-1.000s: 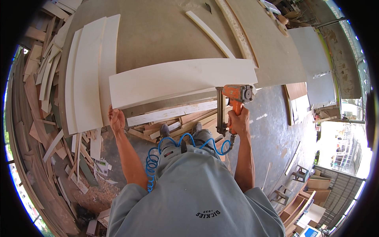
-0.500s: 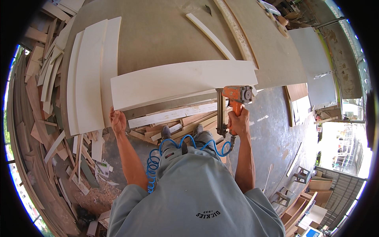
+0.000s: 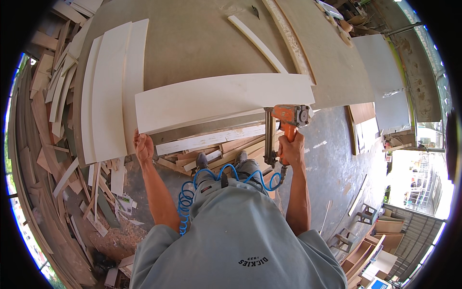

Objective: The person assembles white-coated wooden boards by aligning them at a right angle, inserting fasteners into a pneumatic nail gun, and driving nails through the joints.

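Note:
My right hand [image 3: 291, 148] is wrapped round the handle of an orange pneumatic nail gun [image 3: 290, 115]. The tool's long magazine [image 3: 269, 137] points toward me, and its nose meets the near edge of a long white board [image 3: 224, 96] at the right end. At the board's near left corner, the fingers of my left hand [image 3: 144, 147] are curled against the edge, closed on it. A coiled blue air hose [image 3: 186, 200] runs from the nail gun's handle across my front. Under the board, the joint with any piece below is partly hidden.
Several white boards [image 3: 110, 91] lie on the brown worktable [image 3: 192, 48] at left. A narrow white strip [image 3: 257, 42] and a longer rail [image 3: 291, 41] lie toward the back. Wood offcuts [image 3: 48, 120] heap along the left. Planks [image 3: 231, 147] lie near my feet.

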Tool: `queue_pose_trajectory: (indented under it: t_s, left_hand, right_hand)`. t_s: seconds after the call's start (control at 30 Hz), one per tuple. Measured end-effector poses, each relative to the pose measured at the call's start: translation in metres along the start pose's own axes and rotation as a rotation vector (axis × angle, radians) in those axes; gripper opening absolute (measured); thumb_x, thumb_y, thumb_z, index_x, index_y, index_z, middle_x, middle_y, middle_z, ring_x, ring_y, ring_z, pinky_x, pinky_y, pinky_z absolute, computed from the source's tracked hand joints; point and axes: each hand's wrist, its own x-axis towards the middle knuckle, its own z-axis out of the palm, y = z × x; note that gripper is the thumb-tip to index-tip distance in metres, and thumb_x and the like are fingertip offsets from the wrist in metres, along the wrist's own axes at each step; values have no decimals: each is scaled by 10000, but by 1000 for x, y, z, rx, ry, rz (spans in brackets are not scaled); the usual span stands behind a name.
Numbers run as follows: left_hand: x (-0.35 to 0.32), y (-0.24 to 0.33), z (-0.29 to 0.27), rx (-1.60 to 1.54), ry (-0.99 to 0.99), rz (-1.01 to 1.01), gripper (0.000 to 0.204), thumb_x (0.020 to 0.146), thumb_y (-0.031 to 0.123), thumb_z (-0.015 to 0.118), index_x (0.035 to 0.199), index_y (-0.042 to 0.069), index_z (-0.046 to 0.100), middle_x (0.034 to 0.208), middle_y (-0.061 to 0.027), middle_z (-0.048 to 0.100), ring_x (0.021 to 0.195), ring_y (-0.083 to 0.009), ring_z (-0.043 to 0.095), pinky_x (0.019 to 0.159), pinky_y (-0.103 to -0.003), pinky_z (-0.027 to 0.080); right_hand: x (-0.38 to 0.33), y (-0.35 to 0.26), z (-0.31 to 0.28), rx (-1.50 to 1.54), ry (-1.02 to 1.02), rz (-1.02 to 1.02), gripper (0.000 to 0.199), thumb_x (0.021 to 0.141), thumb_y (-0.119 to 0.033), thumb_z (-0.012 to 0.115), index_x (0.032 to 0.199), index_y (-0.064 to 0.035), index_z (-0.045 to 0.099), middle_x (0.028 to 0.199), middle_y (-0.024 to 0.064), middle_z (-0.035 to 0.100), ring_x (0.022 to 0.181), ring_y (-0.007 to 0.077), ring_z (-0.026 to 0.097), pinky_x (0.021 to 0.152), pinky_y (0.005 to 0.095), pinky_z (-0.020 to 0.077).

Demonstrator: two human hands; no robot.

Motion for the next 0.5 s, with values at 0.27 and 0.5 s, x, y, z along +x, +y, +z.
queue_pose_trajectory:
  t_s: [0.27, 0.5]
  left_hand:
    - [1, -1, 1, 21, -3, 10, 290, 903, 29, 711, 1189, 24, 665, 1081, -41, 726, 1012, -101, 653, 958, -237, 481]
    - [0, 2, 9, 39, 14, 6, 273, 908, 34, 705, 1179, 27, 671, 1101, -44, 722, 1041, -111, 645, 971, -255, 473]
  right_hand:
    - [-1, -8, 1, -1, -4, -19, 196, 846, -54, 595, 987, 78, 626, 543, 61, 563, 405, 146, 548, 398, 300, 440]
    - [0, -13, -1, -5, -40, 1, 251, 838, -46, 557, 1060, 57, 611, 548, 61, 550, 392, 152, 530, 396, 303, 427]
